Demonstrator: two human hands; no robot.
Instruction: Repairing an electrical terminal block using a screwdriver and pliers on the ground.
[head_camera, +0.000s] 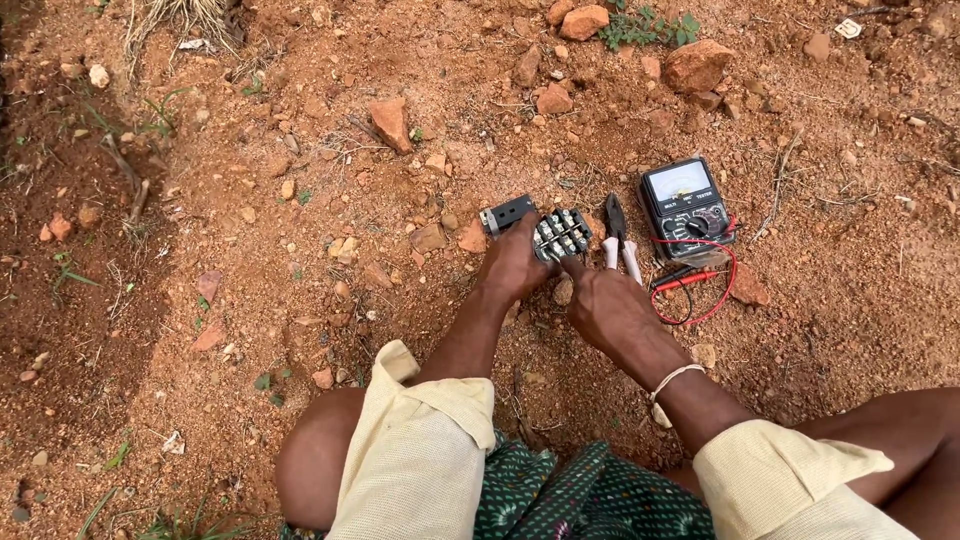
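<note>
Contactor (562, 234): black block with rows of metal terminals, lying on the red dirt straight ahead of the seated person, terminals turned up so they can be reached from above.
Left hand (515, 265): wrapped over the contactor's near left side, fingers clamped on it, apparently to keep it from sliding on the loose soil.
Right hand (608, 305): fingers drawn together, tips touching the contactor's lower right edge at the terminals; whether they pinch something small I cannot tell.
Grey part (507, 214): sticks out past the left hand, touching the contactor's far left end.
Pliers (619, 240): white-handled, lying just beside the contactor on its right, handles toward the person for an easy grab.
Meter (688, 208): analogue dial facing up, readable from where the person sits.
Leads (700, 280): red and black, looped loose on the dirt below the meter, touching no terminal.
</note>
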